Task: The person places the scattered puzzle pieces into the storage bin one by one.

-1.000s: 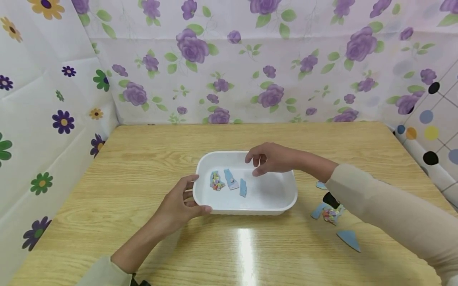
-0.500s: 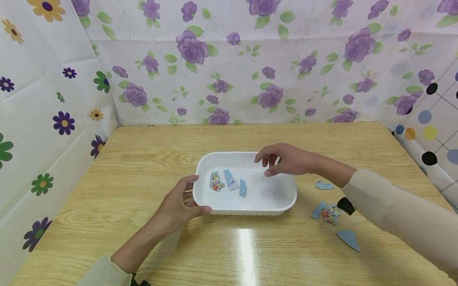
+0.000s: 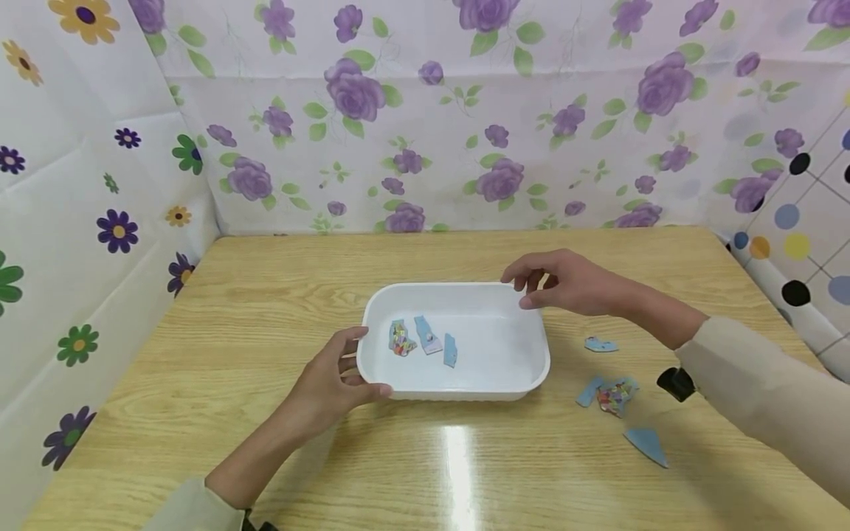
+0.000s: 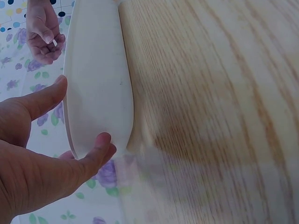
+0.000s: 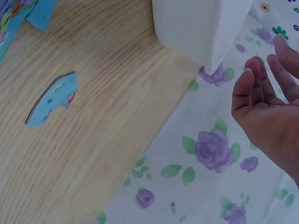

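Observation:
A white plastic tray (image 3: 458, 376) sits on the table, and my left hand (image 3: 335, 372) holds its left end, thumb at the near rim and fingers at the side. In the left wrist view the fingertips press the tray's outer wall (image 4: 98, 79). Inside lie three puzzle pieces: a multicoloured one (image 3: 401, 339), a long blue one (image 3: 428, 335) and a small blue one (image 3: 450, 350). Above the tray's far right corner hovers my right hand (image 3: 571, 284). Its fingers are loosely bent, with nothing visible in them, as the right wrist view also shows.
Right of the tray, several more pieces lie on the wooden table (image 3: 531, 457): a curved blue one (image 3: 600, 344), a narrow blue one (image 3: 589, 391), a multicoloured one (image 3: 617, 397) and a blue wedge (image 3: 647, 446). Flowered sheets (image 3: 425, 147) stand behind and at the left.
My right hand has moved right, from over the tray's middle to its far right corner, uncovering the curved blue piece. The left hand and the pieces stay put.

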The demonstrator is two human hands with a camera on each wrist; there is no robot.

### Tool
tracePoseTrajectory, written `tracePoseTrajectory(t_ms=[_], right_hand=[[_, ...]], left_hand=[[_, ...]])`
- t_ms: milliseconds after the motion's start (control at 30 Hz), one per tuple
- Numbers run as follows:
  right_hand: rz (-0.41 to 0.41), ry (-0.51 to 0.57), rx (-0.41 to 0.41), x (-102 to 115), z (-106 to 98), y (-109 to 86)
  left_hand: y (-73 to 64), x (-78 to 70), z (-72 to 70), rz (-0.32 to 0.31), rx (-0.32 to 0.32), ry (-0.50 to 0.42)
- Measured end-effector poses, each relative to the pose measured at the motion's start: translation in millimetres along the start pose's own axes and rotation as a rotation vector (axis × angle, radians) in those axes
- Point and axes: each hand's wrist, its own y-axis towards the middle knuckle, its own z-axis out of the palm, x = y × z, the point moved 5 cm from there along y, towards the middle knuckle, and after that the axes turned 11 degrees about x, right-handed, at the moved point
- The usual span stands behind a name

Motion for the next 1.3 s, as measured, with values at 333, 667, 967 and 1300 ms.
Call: tracePoseTrajectory(t_ms=[333,667,967,1300], right_hand=[[0.054,-0.054,-0.101,-19.3,-13.0,-29.5],[0.113,-0.125,-0.175,-43.7,-22.9,-59.8],[0.200,-0.139,-0.126,-72.1,-10.9,-74.5],[0.224,-0.096,-0.073,-93.4,7.4,-89.5]], left_hand=[[-1.1,-0.4,1.2,-0.002,0.008,0.005],[-1.1,-0.7,1.6,-0.001,0.007,0.015],[-0.9,-0.8,1.8,-0.006,0.002,0.019],[-0.3,-0.8,1.0,-0.010,-0.002,0.035]])
